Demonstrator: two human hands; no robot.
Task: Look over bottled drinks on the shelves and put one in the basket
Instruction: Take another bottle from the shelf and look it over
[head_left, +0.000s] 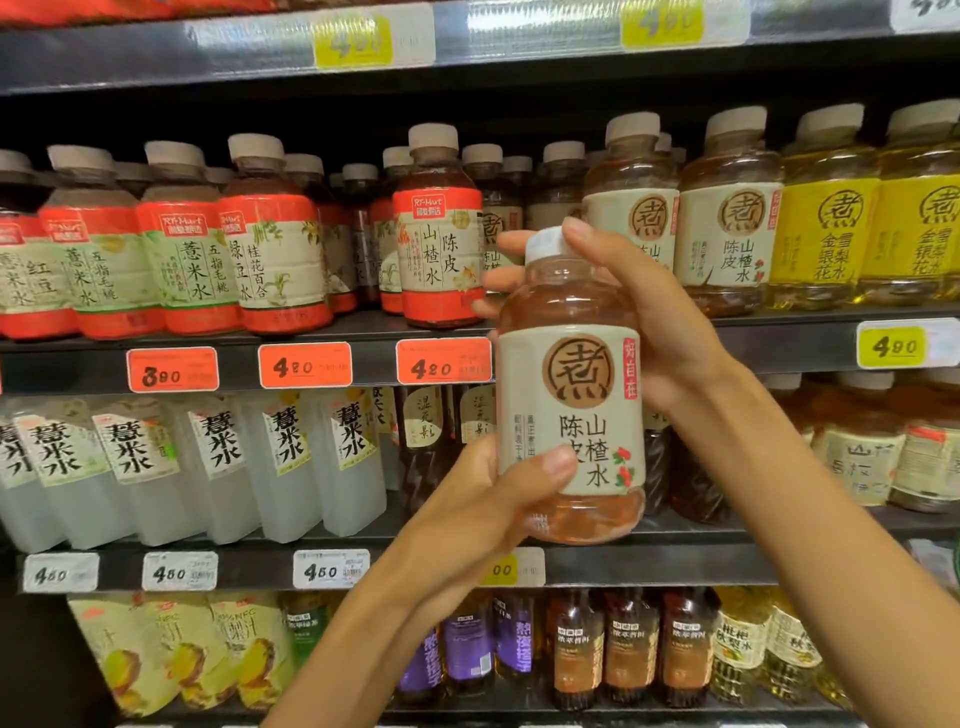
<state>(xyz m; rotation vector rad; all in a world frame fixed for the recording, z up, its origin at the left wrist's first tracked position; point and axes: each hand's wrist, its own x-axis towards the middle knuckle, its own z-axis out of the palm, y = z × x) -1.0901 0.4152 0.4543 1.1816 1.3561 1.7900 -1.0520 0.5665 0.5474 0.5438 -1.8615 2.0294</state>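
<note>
I hold a bottle of amber drink (571, 395) upright in front of the shelves, its cream label with a brown round seal facing me. My right hand (644, 312) grips its upper part from behind, fingers curled round the neck just under the white cap. My left hand (498, 499) grips the lower part, thumb across the label's bottom edge. No basket is in view.
Three shelves (779, 338) full of bottled drinks fill the view: red-labelled bottles (441, 249) at middle left, yellow ones (826, 234) at right, clear white bottles (291, 467) below, purple and brown bottles (576, 654) on the lowest shelf. Price tags (305, 365) line the shelf edges.
</note>
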